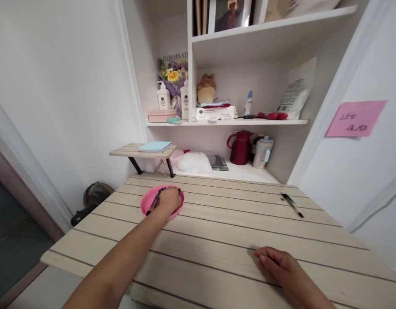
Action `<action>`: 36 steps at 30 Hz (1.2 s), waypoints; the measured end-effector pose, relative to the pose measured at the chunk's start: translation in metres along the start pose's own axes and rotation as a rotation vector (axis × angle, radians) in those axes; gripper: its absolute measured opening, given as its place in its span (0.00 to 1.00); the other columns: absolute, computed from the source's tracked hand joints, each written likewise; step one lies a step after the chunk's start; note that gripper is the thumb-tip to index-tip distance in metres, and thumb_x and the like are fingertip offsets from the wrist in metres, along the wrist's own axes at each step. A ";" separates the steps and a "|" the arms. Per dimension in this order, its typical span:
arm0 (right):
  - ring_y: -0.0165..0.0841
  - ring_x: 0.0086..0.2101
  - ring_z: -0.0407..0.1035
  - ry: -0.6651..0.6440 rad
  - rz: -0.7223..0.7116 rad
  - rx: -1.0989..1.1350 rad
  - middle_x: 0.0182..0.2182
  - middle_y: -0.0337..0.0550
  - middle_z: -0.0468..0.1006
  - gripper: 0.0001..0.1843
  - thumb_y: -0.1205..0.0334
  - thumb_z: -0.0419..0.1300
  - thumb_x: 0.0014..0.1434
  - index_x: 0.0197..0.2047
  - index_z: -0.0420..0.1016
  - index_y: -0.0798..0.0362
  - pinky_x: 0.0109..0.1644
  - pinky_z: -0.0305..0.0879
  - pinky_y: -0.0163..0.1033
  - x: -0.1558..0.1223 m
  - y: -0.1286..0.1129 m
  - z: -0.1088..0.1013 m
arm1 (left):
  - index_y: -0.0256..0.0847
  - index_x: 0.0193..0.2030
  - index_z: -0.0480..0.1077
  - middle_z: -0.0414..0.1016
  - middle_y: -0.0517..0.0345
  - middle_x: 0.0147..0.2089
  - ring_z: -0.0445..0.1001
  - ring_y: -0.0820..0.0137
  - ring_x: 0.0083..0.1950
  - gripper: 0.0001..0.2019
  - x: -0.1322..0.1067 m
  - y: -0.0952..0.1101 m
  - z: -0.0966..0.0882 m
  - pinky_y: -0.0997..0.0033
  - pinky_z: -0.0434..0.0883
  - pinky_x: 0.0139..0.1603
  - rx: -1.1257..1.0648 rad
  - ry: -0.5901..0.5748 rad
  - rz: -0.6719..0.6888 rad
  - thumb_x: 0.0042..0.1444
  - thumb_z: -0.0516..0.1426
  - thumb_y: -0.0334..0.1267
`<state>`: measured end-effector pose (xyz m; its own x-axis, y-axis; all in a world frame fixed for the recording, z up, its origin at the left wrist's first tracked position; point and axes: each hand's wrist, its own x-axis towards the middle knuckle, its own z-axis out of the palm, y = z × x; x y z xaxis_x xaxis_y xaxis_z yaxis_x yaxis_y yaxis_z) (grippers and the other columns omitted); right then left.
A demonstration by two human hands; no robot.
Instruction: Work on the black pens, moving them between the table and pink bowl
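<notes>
My left hand [168, 200] reaches out over a pink plate [148, 198] on the wooden table [236, 231], its fingers closed around dark pens [155, 201] that stick out to the left across the plate. My right hand [275, 262] rests palm down near the table's front edge, with its fingers curled loosely and nothing visible in them. One more black pen [292, 204] lies alone on the table at the far right.
A small raised shelf [141, 151] with a light blue notebook stands behind the plate. Further back are a red jug [239, 147], a lidded cup [262, 151] and wall shelves with bottles and boxes. A pink note [355, 118] sticks on the right wall.
</notes>
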<state>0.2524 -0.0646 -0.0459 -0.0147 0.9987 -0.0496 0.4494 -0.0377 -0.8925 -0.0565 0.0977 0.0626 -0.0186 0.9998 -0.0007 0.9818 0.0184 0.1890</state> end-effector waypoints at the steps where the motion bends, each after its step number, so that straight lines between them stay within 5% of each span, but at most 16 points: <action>1: 0.26 0.19 0.52 0.000 0.015 0.019 0.15 0.34 0.62 0.19 0.46 0.53 0.50 0.25 0.71 0.54 0.23 0.51 0.32 0.001 -0.002 0.001 | 0.31 0.41 0.68 0.72 0.36 0.43 0.70 0.55 0.46 0.14 0.001 0.001 -0.004 0.64 0.63 0.41 -0.001 0.031 0.009 0.50 0.50 0.36; 4: 0.24 0.17 0.49 0.012 0.076 0.115 0.13 0.32 0.59 0.21 0.43 0.54 0.48 0.25 0.70 0.54 0.21 0.46 0.32 0.004 -0.010 0.004 | 0.35 0.36 0.68 0.73 0.43 0.37 0.72 0.60 0.40 0.10 -0.004 0.016 -0.011 0.68 0.64 0.35 -0.177 0.192 0.077 0.50 0.50 0.38; 6: 0.24 0.17 0.50 0.041 0.081 0.220 0.14 0.33 0.60 0.21 0.42 0.55 0.46 0.25 0.69 0.54 0.21 0.46 0.32 0.009 -0.022 0.008 | 0.37 0.32 0.65 0.73 0.52 0.30 0.73 0.67 0.31 0.07 -0.016 0.037 -0.003 0.73 0.64 0.30 -0.513 0.210 0.153 0.49 0.52 0.38; 9: 0.24 0.19 0.56 0.106 0.058 0.448 0.22 0.37 0.68 0.20 0.43 0.55 0.47 0.30 0.69 0.54 0.22 0.50 0.32 0.017 -0.046 0.013 | 0.39 0.33 0.61 0.67 0.63 0.20 0.69 0.73 0.19 0.09 -0.050 0.080 0.030 0.77 0.62 0.20 -1.123 -0.174 0.218 0.47 0.54 0.41; 11: 0.25 0.20 0.58 0.190 0.048 0.592 0.24 0.37 0.69 0.20 0.44 0.56 0.47 0.31 0.69 0.54 0.22 0.52 0.32 0.024 -0.057 0.015 | 0.40 0.32 0.59 0.65 0.66 0.19 0.67 0.75 0.16 0.13 -0.074 0.108 0.060 0.78 0.62 0.17 -1.311 -0.373 0.220 0.43 0.58 0.41; 15: 0.24 0.17 0.53 0.318 0.035 0.620 0.16 0.32 0.63 0.19 0.45 0.59 0.44 0.27 0.67 0.54 0.21 0.49 0.31 0.037 -0.059 0.016 | 0.39 0.29 0.59 0.64 0.67 0.19 0.64 0.77 0.14 0.14 -0.103 0.141 0.104 0.78 0.61 0.14 -1.353 -0.418 0.178 0.38 0.61 0.36; 22: 0.24 0.17 0.54 0.392 0.021 0.598 0.15 0.32 0.63 0.18 0.48 0.63 0.42 0.23 0.66 0.55 0.21 0.51 0.32 0.047 -0.038 0.013 | 0.37 0.28 0.61 0.64 0.65 0.19 0.66 0.76 0.15 0.12 -0.107 0.144 0.119 0.78 0.61 0.16 -1.396 -0.484 0.093 0.42 0.60 0.39; 24: 0.24 0.17 0.55 0.351 0.020 0.664 0.16 0.33 0.64 0.17 0.49 0.63 0.42 0.24 0.68 0.55 0.21 0.51 0.32 0.047 -0.035 0.012 | 0.37 0.28 0.62 0.65 0.64 0.19 0.65 0.77 0.15 0.12 -0.106 0.139 0.118 0.78 0.60 0.16 -1.472 -0.615 0.080 0.43 0.59 0.42; 29: 0.23 0.19 0.57 0.274 -0.018 0.928 0.22 0.36 0.68 0.18 0.51 0.64 0.44 0.34 0.73 0.56 0.22 0.54 0.30 0.046 -0.036 0.005 | 0.34 0.33 0.67 0.65 0.62 0.21 0.60 0.82 0.15 0.14 -0.103 0.128 0.110 0.81 0.54 0.16 -1.633 -1.178 0.066 0.48 0.56 0.45; 32: 0.23 0.19 0.58 0.261 -0.031 0.980 0.25 0.37 0.70 0.19 0.51 0.64 0.44 0.37 0.74 0.55 0.22 0.56 0.31 0.047 -0.035 -0.001 | 0.37 0.42 0.66 0.65 0.63 0.21 0.56 0.83 0.13 0.15 -0.102 0.125 0.108 0.81 0.47 0.15 -1.681 -1.214 0.122 0.50 0.55 0.43; 36: 0.25 0.22 0.62 0.419 -0.094 1.080 0.26 0.38 0.70 0.19 0.52 0.63 0.44 0.38 0.73 0.53 0.23 0.59 0.32 0.053 -0.025 -0.014 | 0.41 0.50 0.62 0.65 0.64 0.20 0.51 0.83 0.11 0.19 -0.102 0.124 0.110 0.80 0.43 0.13 -1.656 -1.249 0.215 0.51 0.54 0.41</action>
<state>0.2529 -0.0104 -0.0195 0.3797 0.9251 0.0088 -0.5367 0.2280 -0.8124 0.0876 -0.0022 -0.0220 0.8522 0.4644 -0.2411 -0.1172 0.6185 0.7770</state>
